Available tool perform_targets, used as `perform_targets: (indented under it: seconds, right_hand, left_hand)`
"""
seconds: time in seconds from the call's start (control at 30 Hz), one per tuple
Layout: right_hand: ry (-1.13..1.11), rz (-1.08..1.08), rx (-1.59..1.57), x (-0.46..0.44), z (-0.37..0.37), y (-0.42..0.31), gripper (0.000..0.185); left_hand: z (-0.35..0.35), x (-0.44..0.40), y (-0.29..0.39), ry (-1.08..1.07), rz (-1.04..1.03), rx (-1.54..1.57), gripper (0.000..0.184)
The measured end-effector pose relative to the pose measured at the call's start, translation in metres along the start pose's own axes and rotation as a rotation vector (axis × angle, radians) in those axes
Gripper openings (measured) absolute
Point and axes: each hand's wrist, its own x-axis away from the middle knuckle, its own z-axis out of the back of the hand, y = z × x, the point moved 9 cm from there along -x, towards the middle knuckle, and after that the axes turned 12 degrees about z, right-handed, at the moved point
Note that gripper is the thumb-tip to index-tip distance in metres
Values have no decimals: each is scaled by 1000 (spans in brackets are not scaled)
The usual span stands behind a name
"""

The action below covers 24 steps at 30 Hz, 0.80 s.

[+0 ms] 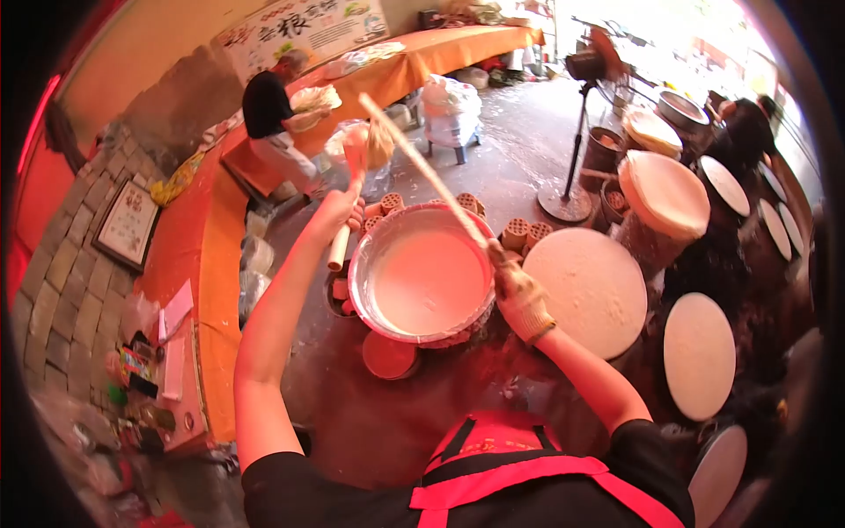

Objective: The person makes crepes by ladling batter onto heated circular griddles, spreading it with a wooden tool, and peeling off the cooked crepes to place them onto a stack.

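Observation:
My bare left hand (340,213) is wrapped round a short wooden-handled tool (355,163), which points up and away; its far end looks flat, but its exact kind is unclear. My right hand (523,304), in a pale knitted work glove, grips one end of a long wooden stick (422,169). That stick slants up to the left, above a wide basin (354,280) of smooth pale batter (429,283). Both hands are raised on either side of the basin. Just right of the gloved hand lies a large round griddle (588,295) with a pale, crumb-dotted surface.
More round griddles (698,356) stand to the right, near a tall stack of thin pancakes (664,194). A stand fan (576,132) is beyond. Honeycomb briquettes (515,233) sit behind the basin. One person (268,114) sits far left by an orange-covered bench; another (744,132) is far right.

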Motion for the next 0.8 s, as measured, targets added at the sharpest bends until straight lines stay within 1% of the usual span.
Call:
perform_targets:
  seconds: [0.03, 0.07, 0.1, 0.13, 0.17, 0.2, 0.23, 0.27, 0.33, 0.43, 0.47, 0.5, 0.53, 0.57, 0.6, 0.63, 0.67, 0.7, 0.73, 0.77, 0.8]
  right_hand:
    - [-116, -49, 30, 7, -14, -2, 70]
    - [-232, -103, 57, 19, -27, -2, 69]
    - [-224, -142, 32, 35, -25, -8, 70]
    - [-135, -146, -1, 54, -13, -17, 71]
    - [-45, -152, -27, 76, 6, -26, 71]
    - [47, -157, -44, 101, 26, -33, 72]
    - [62, -219, -103, 131, 41, -35, 73]
    - [99, -247, -72, 160, 61, -40, 73]
    - [34, -512, -58, 237, 84, -40, 69]
    - [174, -698, 83, 352, 132, -67, 54]
    - [245, -737, 157, 387, 149, -80, 51]
    - [316, -776, 239, 421, 165, -94, 48]
    - [385, -815, 329, 449, 175, -113, 46]
    - [482, -878, 432, 464, 177, -126, 41]
    - [571, -1087, 264, 490, 170, -129, 41]
    - [739, -1305, 134, 514, 169, -146, 41]
    - [866, -1439, -81, 521, 163, -148, 41]
    - [1012, -1335, -54, 507, 176, -151, 44]
    - [985, -1294, 39, 494, 190, -150, 44]
    - [947, -1256, 126, 476, 207, -150, 44]
    - [902, -1213, 208, 475, 233, -148, 44]
  left_hand:
    - [-8, -16, -28, -247, 266, 264, 39]
    - [-21, -19, -54, -391, 470, 415, 34]
    - [-29, -14, -71, -363, 457, 314, 29]
    - [-35, -4, -90, -320, 509, 285, 29]
    - [-49, 7, -103, -374, 528, 231, 30]
    - [-62, 18, -119, -426, 575, 267, 30]
    - [-74, 27, -131, -412, 611, 219, 29]
    - [-90, 41, -142, -434, 653, 172, 29]
    - [-128, 61, -167, -537, 781, 85, 30]
    - [-201, 107, -200, -742, 984, -17, 34]
    - [-233, 137, -206, -838, 1071, -42, 33]
    - [-261, 160, -214, -884, 1163, -75, 31]
    - [-287, 180, -219, -929, 1258, -115, 30]
    - [-316, 184, -219, -993, 1285, -197, 28]
    - [-344, 188, -219, -1055, 1310, -278, 27]
    - [-396, 196, -225, -1150, 1355, -439, 26]
    - [-426, 206, -229, -1187, 1490, -432, 25]
    - [-458, 213, -234, -1245, 1485, -502, 25]
    - [-488, 221, -237, -1297, 1478, -567, 25]
    - [-523, 221, -231, -1406, 1097, -807, 25]
    - [-566, 237, -234, -1487, 684, -1004, 26]
